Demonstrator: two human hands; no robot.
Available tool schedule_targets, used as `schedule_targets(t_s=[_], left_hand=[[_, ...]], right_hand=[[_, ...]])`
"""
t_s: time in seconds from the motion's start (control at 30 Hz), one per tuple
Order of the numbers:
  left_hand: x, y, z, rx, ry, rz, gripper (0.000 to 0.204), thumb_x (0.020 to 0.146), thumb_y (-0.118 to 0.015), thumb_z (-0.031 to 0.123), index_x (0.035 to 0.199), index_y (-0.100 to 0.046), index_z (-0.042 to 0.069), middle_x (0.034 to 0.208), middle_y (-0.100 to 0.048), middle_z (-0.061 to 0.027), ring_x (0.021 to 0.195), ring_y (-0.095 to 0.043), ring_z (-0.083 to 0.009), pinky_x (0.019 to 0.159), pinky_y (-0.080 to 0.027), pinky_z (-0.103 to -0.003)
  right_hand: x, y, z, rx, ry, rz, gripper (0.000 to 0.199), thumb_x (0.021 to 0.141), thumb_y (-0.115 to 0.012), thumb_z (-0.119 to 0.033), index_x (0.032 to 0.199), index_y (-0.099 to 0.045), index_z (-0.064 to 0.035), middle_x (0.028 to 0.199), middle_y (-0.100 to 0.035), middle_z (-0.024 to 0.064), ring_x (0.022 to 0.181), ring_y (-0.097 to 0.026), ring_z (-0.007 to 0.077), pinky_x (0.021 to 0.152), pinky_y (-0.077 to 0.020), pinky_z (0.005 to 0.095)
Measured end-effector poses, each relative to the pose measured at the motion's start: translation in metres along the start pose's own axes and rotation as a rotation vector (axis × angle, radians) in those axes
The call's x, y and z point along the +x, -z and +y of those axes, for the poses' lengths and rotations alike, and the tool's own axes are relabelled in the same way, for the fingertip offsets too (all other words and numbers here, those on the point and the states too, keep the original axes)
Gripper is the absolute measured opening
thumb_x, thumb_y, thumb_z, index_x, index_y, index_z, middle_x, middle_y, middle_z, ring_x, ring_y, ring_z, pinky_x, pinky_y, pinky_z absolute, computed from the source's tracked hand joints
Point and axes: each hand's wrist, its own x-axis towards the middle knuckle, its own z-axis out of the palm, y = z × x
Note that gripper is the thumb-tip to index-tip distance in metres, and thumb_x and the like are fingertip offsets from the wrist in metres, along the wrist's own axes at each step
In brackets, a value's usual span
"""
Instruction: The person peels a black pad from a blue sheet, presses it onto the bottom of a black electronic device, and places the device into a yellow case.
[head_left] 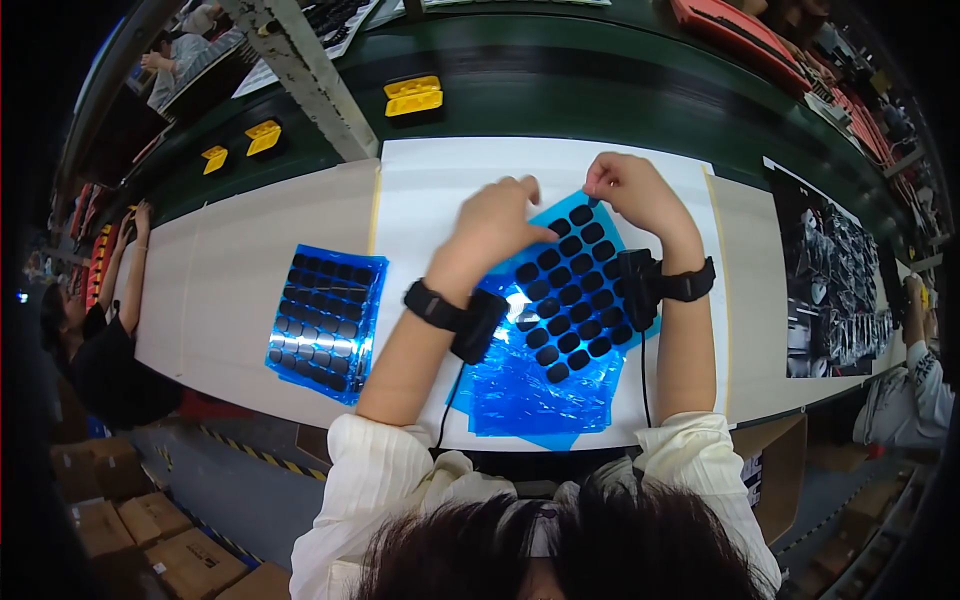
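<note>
A blue film sheet (570, 290) carrying rows of black oval pads lies on the white table in front of me. My left hand (497, 222) presses on the sheet's upper left part. My right hand (630, 190) pinches at the sheet's top corner, fingertips closed on a small black pad or the film edge; which one I cannot tell. Under this sheet lies bare blue film (525, 395) with no pads. Both wrists wear black bands with a device and a cable.
A second blue sheet of black pads (325, 320) lies to the left. Yellow parts (413, 96) sit on the dark green belt behind. A tray of black parts (835, 290) is at right. Other people work at the left (95, 340) and the right edge.
</note>
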Motion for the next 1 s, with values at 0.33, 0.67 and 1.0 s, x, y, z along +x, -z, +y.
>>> schedule_targets(t_s=[0.33,0.67,1.0], left_hand=[[-0.029,0.066,-0.008,-0.571,-0.202,-0.119,0.025,0.070,-0.065,0.019,0.087,-0.058,0.002,0.078,-0.059,-0.0074,0.071,-0.055,-0.0154,0.067,-0.042,-0.024],[-0.049,0.085,0.009,-1.373,-0.167,0.258,0.012,0.078,-0.056,0.014,0.082,-0.058,0.003,0.076,-0.058,-0.0009,0.070,-0.053,-0.0074,0.066,-0.040,-0.020],[-0.053,0.093,0.007,-1.464,-0.106,0.382,0.011,0.079,-0.055,0.017,0.078,-0.058,0.006,0.075,-0.058,0.0019,0.073,-0.050,-0.0052,0.072,-0.034,-0.019]], right_hand=[[-0.050,0.070,-0.041,0.847,0.283,0.264,0.012,0.076,-0.056,-0.003,0.086,-0.050,-0.0014,0.070,-0.053,0.0034,0.051,-0.046,0.0057,0.044,-0.0341,0.0156],[-0.057,0.067,-0.055,1.234,0.438,0.489,0.029,0.077,-0.055,-0.002,0.103,-0.042,0.0013,0.075,-0.056,0.0074,0.050,-0.048,0.0071,0.044,-0.0367,0.0171],[-0.051,0.059,-0.062,1.088,0.422,0.453,0.019,0.078,-0.055,-0.006,0.095,-0.051,0.0011,0.074,-0.055,0.0052,0.053,-0.048,0.0074,0.049,-0.0376,0.0181]])
